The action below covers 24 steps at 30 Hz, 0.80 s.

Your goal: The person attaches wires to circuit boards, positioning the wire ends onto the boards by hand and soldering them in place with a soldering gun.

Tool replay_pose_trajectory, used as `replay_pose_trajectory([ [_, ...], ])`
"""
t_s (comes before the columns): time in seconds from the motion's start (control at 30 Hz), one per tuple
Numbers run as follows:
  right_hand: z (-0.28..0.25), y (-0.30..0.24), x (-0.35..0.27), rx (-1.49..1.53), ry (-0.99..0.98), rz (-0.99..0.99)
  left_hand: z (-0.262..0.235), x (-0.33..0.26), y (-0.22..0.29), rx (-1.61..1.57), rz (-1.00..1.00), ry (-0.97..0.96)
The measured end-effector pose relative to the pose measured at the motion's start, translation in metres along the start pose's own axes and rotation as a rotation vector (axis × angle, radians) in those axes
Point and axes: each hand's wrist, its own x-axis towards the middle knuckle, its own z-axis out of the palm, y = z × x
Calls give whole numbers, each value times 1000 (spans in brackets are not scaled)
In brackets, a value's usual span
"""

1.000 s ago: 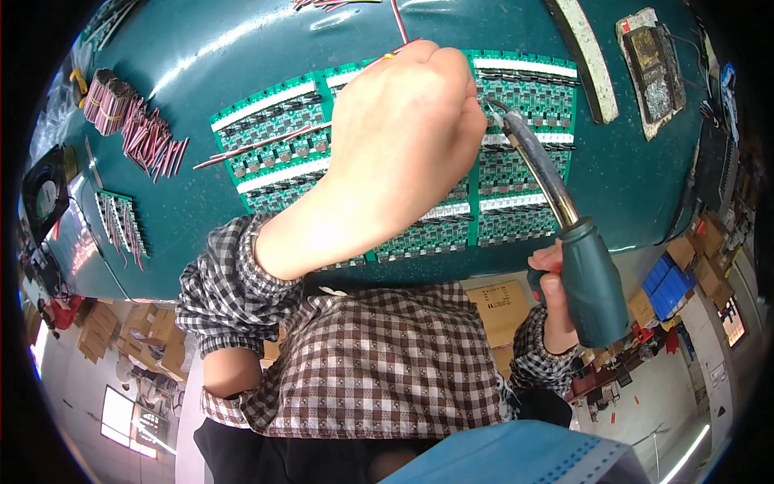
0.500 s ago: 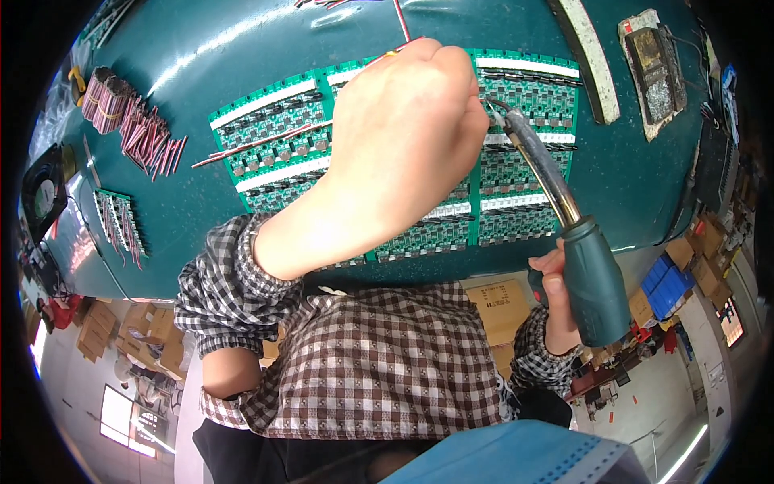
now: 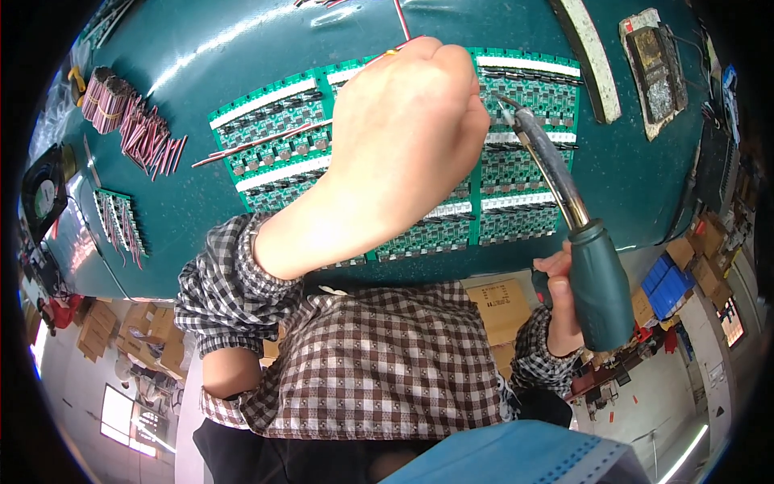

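My right hand [image 3: 563,302] is closed around the dark green handle of a soldering iron [image 3: 598,282], at the lower right. The iron's metal shaft slants up and left, and its bent tip is over the green circuit boards [image 3: 528,173], close to my left fist. My left hand [image 3: 407,121] is closed above the boards, back of the hand up. Its fingertips are hidden beneath it. Thin red, white and black wires [image 3: 274,143] run to its left edge, and they seem to be in its grip. Another wire [image 3: 403,20] passes behind the knuckles.
Bundled wires [image 3: 109,101] and loose wires [image 3: 153,141] lie at the left, above a small wired board [image 3: 119,222]. A small fan [image 3: 44,194] stands at the left edge. At the right are a curved pale strip [image 3: 592,60] and a soldering tray [image 3: 655,77].
The soldering iron has shifted slightly right and down, its tip drawn a little away from my left fist. My left hand has stayed almost still.
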Motion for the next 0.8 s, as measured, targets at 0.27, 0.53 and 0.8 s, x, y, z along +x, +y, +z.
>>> replay_pose_trajectory([
  [0.27, -2, 0, -2, 16, -54, 50, -1, 0, 1, 19, -17, -9],
  [0.53, 3, -4, 2, 108, -18, 89, 1, -3, 1, 56, -9, 7],
  [0.8, 6, 1, -3, 150, 18, 118, 5, -4, 0, 15, 13, 61],
])
